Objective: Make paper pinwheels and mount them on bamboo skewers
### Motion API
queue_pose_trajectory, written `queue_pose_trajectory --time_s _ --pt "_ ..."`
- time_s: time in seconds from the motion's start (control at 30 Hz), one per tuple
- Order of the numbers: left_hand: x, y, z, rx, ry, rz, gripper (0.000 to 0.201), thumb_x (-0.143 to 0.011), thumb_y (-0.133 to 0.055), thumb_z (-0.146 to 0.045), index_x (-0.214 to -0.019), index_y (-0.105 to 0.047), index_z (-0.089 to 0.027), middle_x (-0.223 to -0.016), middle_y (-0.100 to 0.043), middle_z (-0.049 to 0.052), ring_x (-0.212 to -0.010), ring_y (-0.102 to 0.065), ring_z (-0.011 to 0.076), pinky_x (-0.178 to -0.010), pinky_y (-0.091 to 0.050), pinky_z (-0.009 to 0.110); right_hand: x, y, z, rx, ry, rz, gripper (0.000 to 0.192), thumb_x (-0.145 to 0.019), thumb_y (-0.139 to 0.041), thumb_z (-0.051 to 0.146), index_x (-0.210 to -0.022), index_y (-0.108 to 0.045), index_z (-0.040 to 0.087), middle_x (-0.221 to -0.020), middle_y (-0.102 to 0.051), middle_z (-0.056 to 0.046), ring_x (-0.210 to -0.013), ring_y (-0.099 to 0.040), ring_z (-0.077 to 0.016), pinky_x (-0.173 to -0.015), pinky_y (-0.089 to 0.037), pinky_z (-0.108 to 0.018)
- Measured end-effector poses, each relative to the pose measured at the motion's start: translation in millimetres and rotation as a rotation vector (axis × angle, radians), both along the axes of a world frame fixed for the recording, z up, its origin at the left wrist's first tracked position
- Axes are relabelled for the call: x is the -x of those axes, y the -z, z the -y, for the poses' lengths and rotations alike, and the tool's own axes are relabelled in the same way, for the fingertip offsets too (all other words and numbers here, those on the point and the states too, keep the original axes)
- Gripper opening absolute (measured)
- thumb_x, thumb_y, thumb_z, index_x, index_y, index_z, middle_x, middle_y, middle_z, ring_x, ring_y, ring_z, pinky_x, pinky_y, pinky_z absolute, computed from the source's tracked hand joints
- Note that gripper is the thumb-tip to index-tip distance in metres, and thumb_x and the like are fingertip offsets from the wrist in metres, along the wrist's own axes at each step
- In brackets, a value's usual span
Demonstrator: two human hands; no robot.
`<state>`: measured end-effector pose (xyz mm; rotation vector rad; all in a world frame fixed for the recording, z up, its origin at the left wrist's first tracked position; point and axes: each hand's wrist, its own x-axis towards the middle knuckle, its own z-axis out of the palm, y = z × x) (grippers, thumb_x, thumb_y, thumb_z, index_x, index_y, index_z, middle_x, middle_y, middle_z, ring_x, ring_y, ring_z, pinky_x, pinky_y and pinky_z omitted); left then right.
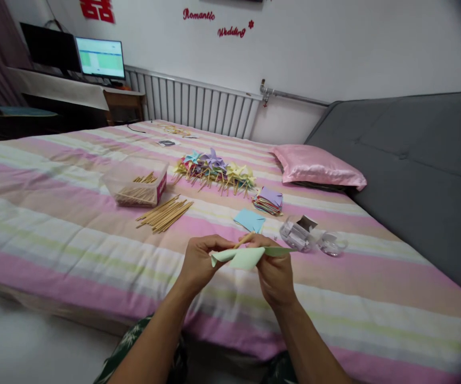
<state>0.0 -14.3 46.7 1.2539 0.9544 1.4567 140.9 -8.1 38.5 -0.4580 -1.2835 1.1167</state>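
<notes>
I see the left hand (206, 262) and right hand (277, 276) pinching a pale green folded paper (248, 258) between them, above the pink-striped bed (106, 250). It hides several fingertips; a thin tan stick (244, 240) shows partly behind, its grip unclear to me.

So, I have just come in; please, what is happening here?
A person's left hand and right hand together hold a pale green, partly curled paper piece and a thin wooden stick above a striped bedspread. Beyond them lie loose wooden sticks, a clear plastic box holding more, a heap of multicoloured paper pinwheels and a stack of coloured paper squares.
</notes>
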Motion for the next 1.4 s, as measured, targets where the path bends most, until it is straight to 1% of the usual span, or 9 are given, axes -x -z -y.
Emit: queue_pose_trajectory --time_s 0.07,0.17,0.3,0.43,0.6,0.9,1.07,1.23,1.4 --pt "1 -1.0 0 -0.013 0.019 0.036 0.013 -0.051 -0.078 -0.018 -0.063 -0.074 -0.016 -0.062 -0.069 0.005 -0.056 -0.059 0.0151 -0.053 -0.044 0.023 1 -3.2 3 -0.046 0.017 0.012 0.004 -0.076 -0.065 0.022 -0.078 -0.067 0.023 -0.084 -0.065 -0.003 -0.086 -0.059 -0.02 -0.078 -0.045 -0.036" --pt "1 -1.6 0 -0.021 0.062 0.103 0.013 -0.05 -0.079 -0.017 -0.062 -0.074 -0.018 -0.062 -0.069 0.004 -0.056 -0.059 0.0143 -0.053 -0.044 0.022 1 -8.3 8 -0.095 0.083 0.05 0.004 -0.076 -0.065 0.023 -0.079 -0.068 0.023 -0.084 -0.066 -0.004 -0.086 -0.06 -0.0213 -0.079 -0.044 -0.038" --pt "-1 -3.1 0 0.014 0.105 0.172 0.013 -0.049 -0.08 -0.021 -0.061 -0.074 -0.018 -0.062 -0.069 0.005 -0.057 -0.058 0.0145 -0.053 -0.044 0.023 3 -13.0 13 -0.155 0.162 0.076 0.004 -0.075 -0.066 0.024 -0.078 -0.068 0.023 -0.081 -0.066 -0.005 -0.082 -0.059 -0.0214 -0.079 -0.042 -0.039" --pt "-4 -5.1 2 0.051 0.128 0.213 0.018 -0.045 -0.082 -0.025 -0.059 -0.074 -0.017 -0.061 -0.068 0.005 -0.055 -0.056 0.0141 -0.051 -0.042 0.023 4 -14.1 15 -0.178 0.202 0.074 0.004 -0.075 -0.066 0.025 -0.078 -0.068 0.022 -0.078 -0.065 -0.005 -0.08 -0.059 -0.0213 -0.076 -0.043 -0.039" --pt "-5 -3.6 1 0.061 0.136 0.24 0.021 -0.043 -0.082 -0.026 -0.058 -0.073 -0.015 -0.059 -0.066 0.005 -0.055 -0.055 0.0138 -0.051 -0.041 0.023 4 -12.8 15 -0.184 0.242 0.093 0.005 -0.075 -0.066 0.018 -0.077 -0.068 0.022 -0.074 -0.066 -0.003 -0.08 -0.06 -0.0203 -0.078 -0.042 -0.039" --pt "-4 -0.6 1 0.029 0.125 0.223 0.014 -0.048 -0.081 -0.022 -0.058 -0.073 -0.016 -0.06 -0.066 0.005 -0.055 -0.054 0.0126 -0.051 -0.041 0.022 4 -10.6 14 -0.174 0.237 0.087 0.006 -0.076 -0.064 0.016 -0.077 -0.066 0.022 -0.074 -0.066 -0.003 -0.079 -0.061 -0.0199 -0.08 -0.042 -0.039" --pt "-3 -2.4 0 0.03 0.122 0.236 0.019 -0.044 -0.082 -0.027 -0.059 -0.074 -0.017 -0.059 -0.066 0.005 -0.055 -0.055 0.0137 -0.052 -0.042 0.023 4 -13.7 15 -0.186 0.228 0.109 0.006 -0.075 -0.065 0.017 -0.078 -0.067 0.022 -0.078 -0.066 -0.003 -0.081 -0.06 -0.0204 -0.08 -0.041 -0.039" --pt "-3 -1.7 0 0.024 0.146 0.24 0.024 -0.042 -0.083 -0.031 -0.059 -0.074 -0.017 -0.06 -0.066 0.006 -0.056 -0.055 0.0143 -0.052 -0.042 0.023 5 -15.8 16 -0.192 0.242 0.103 0.007 -0.073 -0.067 0.014 -0.076 -0.067 0.021 -0.074 -0.066 -0.003 -0.079 -0.061 -0.0202 -0.078 -0.042 -0.038" --pt "-3 -1.1 1 0.026 0.14 0.241 0.028 -0.04 -0.084 -0.034 -0.06 -0.074 -0.016 -0.061 -0.066 0.006 -0.056 -0.055 0.0149 -0.052 -0.042 0.024 5 -14.9 16 -0.183 0.252 0.095 0.005 -0.073 -0.067 0.016 -0.075 -0.067 0.021 -0.073 -0.067 -0.003 -0.078 -0.061 -0.0201 -0.078 -0.043 -0.038"
